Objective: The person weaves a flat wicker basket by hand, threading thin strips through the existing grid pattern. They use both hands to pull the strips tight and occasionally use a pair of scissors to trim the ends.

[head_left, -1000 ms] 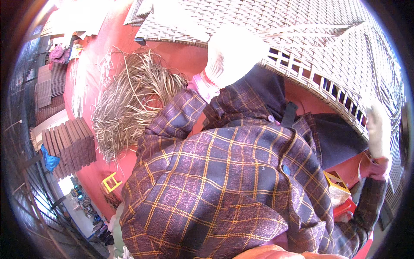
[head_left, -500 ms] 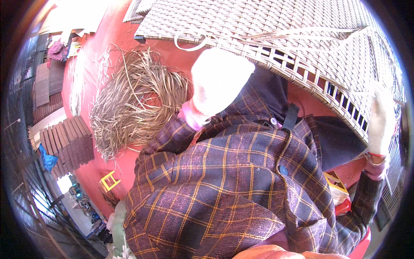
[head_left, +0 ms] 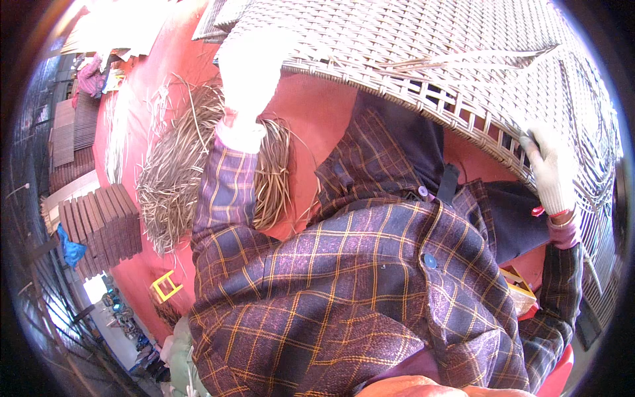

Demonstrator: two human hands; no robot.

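A large woven rattan-style panel (head_left: 410, 40) in pale grey-brown slants across the upper right, with a row of openings along its near edge. My left hand (head_left: 254, 66), in a white glove, is over the panel's left corner; glare washes out its fingers and anything in them. At the panel's right side, my right hand (head_left: 554, 172), also gloved, grips the edge, thumb and fingertips close to the openings. Loose flat strips (head_left: 463, 58) lie across the weave. Below my left hand, partly covered by my forearm, is a heap of brown weaving strips (head_left: 175, 178).
Red sheeting (head_left: 317, 119) covers the surface around me. Stacked brown slatted pieces (head_left: 102, 225) stand at the left, with a blue bag (head_left: 71, 248) beside them. A small yellow frame (head_left: 167, 286) lies lower left. More strips (head_left: 595, 178) bunch at the far right.
My left hand has moved left and up, from the panel's near edge to its corner, covering the pale strip loop there. My right hand has shifted left and curled onto the edge.
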